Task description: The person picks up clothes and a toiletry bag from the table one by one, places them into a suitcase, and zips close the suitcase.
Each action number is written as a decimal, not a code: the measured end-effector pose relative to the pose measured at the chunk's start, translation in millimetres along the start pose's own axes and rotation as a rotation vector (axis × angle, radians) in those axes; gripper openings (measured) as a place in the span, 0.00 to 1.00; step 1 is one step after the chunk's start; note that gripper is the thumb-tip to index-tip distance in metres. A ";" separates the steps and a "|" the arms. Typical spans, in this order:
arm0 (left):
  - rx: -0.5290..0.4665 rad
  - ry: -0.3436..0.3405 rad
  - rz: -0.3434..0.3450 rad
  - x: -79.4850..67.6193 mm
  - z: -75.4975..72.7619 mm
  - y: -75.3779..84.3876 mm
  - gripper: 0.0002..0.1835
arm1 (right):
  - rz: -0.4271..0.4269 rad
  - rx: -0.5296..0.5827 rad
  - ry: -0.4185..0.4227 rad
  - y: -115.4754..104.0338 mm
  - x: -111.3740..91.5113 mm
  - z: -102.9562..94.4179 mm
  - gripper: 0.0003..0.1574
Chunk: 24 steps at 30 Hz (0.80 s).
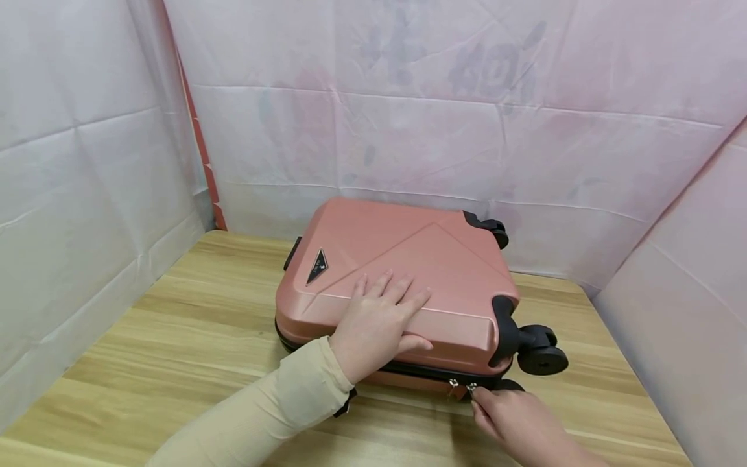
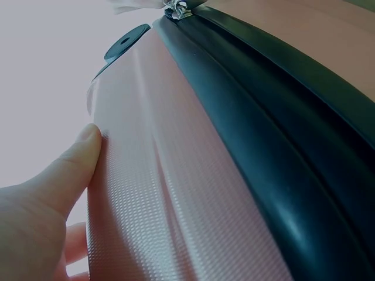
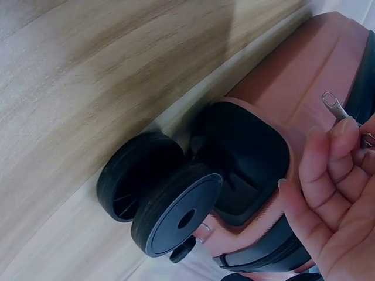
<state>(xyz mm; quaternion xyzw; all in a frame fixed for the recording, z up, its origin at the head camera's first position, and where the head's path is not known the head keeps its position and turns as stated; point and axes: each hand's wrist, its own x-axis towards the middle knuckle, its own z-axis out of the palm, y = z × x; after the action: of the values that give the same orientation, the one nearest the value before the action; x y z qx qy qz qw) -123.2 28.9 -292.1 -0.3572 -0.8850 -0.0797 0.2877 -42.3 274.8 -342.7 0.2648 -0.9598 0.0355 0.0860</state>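
Observation:
A pink hard-shell suitcase (image 1: 408, 259) lies flat, a black zipper band (image 2: 252, 129) running round its side. My left hand (image 1: 373, 327) rests on the top shell near the front edge, fingers spread and thumb (image 2: 82, 149) along the side. At the front right corner my right hand (image 1: 513, 415) pinches a metal zipper pull (image 3: 368, 139) between thumb and fingers. Just left of it hangs a second zipper pull (image 1: 453, 384), which shows close to my fingertips in the right wrist view. The tip of the pinched pull is partly hidden by my fingers.
Black double wheels (image 1: 543, 350) stick out on the suitcase's right side, close to my right hand. A black handle (image 1: 292, 254) is on its left side. The wooden table (image 1: 175, 350) has pale fabric walls (image 1: 408, 143) around it.

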 end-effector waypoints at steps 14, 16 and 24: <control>0.007 0.000 0.005 2.2 3.3 -0.2 0.39 | 0.045 -0.094 0.035 -11.3 5.1 4.3 0.18; 0.020 0.011 0.014 1.5 3.9 -0.6 0.39 | 0.094 -0.125 0.013 -17.0 5.6 6.0 0.17; 0.048 0.005 0.006 -3.6 6.3 -1.4 0.38 | 0.143 -0.038 -0.266 -39.0 12.9 14.2 0.16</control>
<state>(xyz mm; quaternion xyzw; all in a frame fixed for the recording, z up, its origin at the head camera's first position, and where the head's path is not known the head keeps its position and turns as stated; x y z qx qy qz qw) -124.9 28.0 -299.2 -0.3527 -0.8849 -0.0585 0.2986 -35.2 233.3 -353.4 0.1963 -0.9797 -0.0121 -0.0396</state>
